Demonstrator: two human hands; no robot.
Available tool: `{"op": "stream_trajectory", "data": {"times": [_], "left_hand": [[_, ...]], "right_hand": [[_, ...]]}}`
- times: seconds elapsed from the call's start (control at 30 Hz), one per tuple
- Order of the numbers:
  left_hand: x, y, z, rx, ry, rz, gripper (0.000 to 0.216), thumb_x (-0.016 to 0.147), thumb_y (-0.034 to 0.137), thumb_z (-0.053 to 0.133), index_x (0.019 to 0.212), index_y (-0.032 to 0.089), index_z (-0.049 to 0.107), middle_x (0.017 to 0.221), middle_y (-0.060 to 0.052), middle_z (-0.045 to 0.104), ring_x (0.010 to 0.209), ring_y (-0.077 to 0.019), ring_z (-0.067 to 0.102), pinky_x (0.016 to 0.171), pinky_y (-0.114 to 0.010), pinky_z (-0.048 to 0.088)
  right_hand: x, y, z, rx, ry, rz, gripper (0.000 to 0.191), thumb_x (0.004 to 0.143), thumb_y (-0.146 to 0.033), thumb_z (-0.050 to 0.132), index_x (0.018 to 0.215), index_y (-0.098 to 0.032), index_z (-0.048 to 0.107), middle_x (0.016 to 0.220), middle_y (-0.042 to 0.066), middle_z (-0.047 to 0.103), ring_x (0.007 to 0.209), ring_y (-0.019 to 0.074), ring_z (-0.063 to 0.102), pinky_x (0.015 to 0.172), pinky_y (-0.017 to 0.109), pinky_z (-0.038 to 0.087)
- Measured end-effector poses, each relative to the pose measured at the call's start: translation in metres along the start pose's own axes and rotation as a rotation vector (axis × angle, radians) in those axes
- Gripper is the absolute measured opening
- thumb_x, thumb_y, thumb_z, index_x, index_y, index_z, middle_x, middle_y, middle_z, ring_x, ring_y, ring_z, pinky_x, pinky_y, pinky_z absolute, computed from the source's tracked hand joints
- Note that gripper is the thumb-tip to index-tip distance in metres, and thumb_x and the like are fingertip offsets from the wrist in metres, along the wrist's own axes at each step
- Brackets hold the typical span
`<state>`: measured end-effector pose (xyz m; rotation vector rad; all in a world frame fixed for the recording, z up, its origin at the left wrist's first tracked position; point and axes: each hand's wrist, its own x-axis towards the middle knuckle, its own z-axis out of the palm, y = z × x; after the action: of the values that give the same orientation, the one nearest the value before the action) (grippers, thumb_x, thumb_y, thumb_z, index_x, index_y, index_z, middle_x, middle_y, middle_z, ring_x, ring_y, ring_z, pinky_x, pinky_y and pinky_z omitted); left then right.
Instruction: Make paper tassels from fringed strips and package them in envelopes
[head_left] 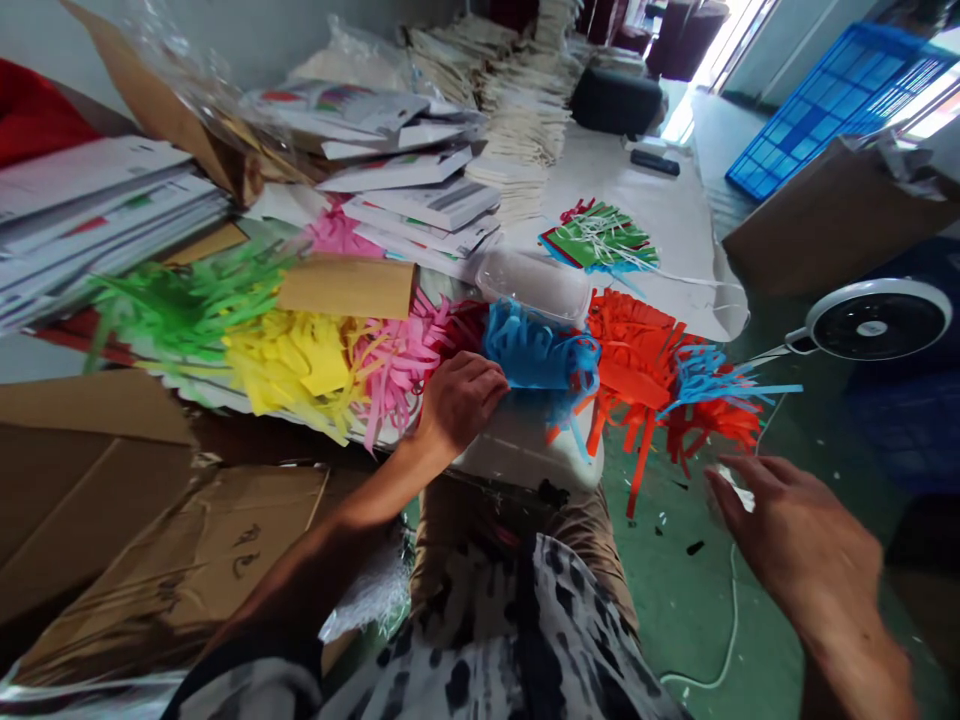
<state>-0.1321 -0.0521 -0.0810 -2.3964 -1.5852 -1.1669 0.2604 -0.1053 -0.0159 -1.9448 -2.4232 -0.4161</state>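
Left hand [463, 398] at the blue fringe [525, 350], right hand [810, 550] well out to its right

My hands are apart. On the tabletop [517, 445], loose heaps flank the blue fringe: the green fringe [187, 300] farthest left of it, then the yellow fringe [296, 365] and the pink fringe [401, 360], with the orange fringe [634, 340] just to its right. Behind it and to the right, one layered bundle [581, 245] with white strings [697, 278] looks further along; the loose heaps, I judge, are left to work through. My left hand lies back-up, fingers curled at its near left corner; I cannot tell whether they pinch it. My right hand hangs nearer me, thumb and fingers bowed, a white scrap [740, 490] showing between them; whether gripped, I cannot tell.
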Motion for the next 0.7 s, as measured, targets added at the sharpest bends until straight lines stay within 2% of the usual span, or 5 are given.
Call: {"op": "stream_trajectory", "data": {"times": [0.13, 0.27, 0.4, 0.57, 0.7], "left_hand": [[-0.001, -0.001, -0.007, -0.09, 0.047, -0.224, 0.015, 0.096, 0.033, 0.074, 0.103, 0.02, 0.071, 0.102, -0.006, 0.076, 0.097, -0.0221, 0.069, 0.091, -0.036, 0.055], [0.002, 0.0, -0.013, -0.061, -0.008, -0.463, 0.016, 0.098, 0.033, 0.07, 0.106, 0.019, 0.068, 0.099, -0.005, 0.076, 0.088, -0.0209, 0.069, 0.081, -0.034, 0.053], [0.005, 0.003, -0.01, -0.002, -0.131, -0.542, 0.023, 0.094, 0.044, 0.073, 0.095, 0.021, 0.07, 0.091, -0.004, 0.076, 0.081, -0.0223, 0.07, 0.07, -0.032, 0.047], [0.014, 0.009, -0.008, -0.081, -0.163, -0.533, 0.013, 0.093, 0.032, 0.07, 0.085, 0.021, 0.073, 0.083, -0.003, 0.077, 0.077, -0.0199, 0.07, 0.067, -0.03, 0.043], [0.024, 0.01, -0.015, -0.41, -0.119, -0.62, 0.021, 0.089, 0.036, 0.069, 0.076, 0.019, 0.07, 0.071, 0.0, 0.071, 0.067, -0.0153, 0.064, 0.063, -0.027, 0.042]], "right_hand": [[-0.035, 0.027, 0.03, -0.041, -0.207, 0.05, 0.036, 0.106, -0.043, 0.046, 0.113, -0.03, 0.079, 0.102, 0.009, 0.079, 0.077, 0.0265, 0.072, 0.053, 0.033, 0.044], [-0.046, 0.035, 0.049, 0.022, -0.166, 0.178, 0.036, 0.105, -0.047, 0.046, 0.106, -0.032, 0.079, 0.107, 0.006, 0.078, 0.079, 0.0259, 0.071, 0.053, 0.032, 0.043], [-0.033, 0.028, 0.03, 0.072, -0.11, 0.113, 0.042, 0.099, -0.06, 0.052, 0.096, -0.026, 0.078, 0.103, 0.011, 0.075, 0.078, 0.0285, 0.069, 0.056, 0.034, 0.046], [0.017, -0.048, -0.005, 0.24, 0.256, -0.16, 0.03, 0.104, -0.047, 0.055, 0.108, -0.021, 0.07, 0.101, 0.01, 0.074, 0.083, 0.025, 0.068, 0.069, 0.035, 0.05], [0.073, -0.135, 0.005, 0.357, 0.304, -0.465, 0.026, 0.102, -0.033, 0.063, 0.122, -0.018, 0.069, 0.12, 0.013, 0.074, 0.103, 0.0278, 0.067, 0.086, 0.04, 0.049]]}}
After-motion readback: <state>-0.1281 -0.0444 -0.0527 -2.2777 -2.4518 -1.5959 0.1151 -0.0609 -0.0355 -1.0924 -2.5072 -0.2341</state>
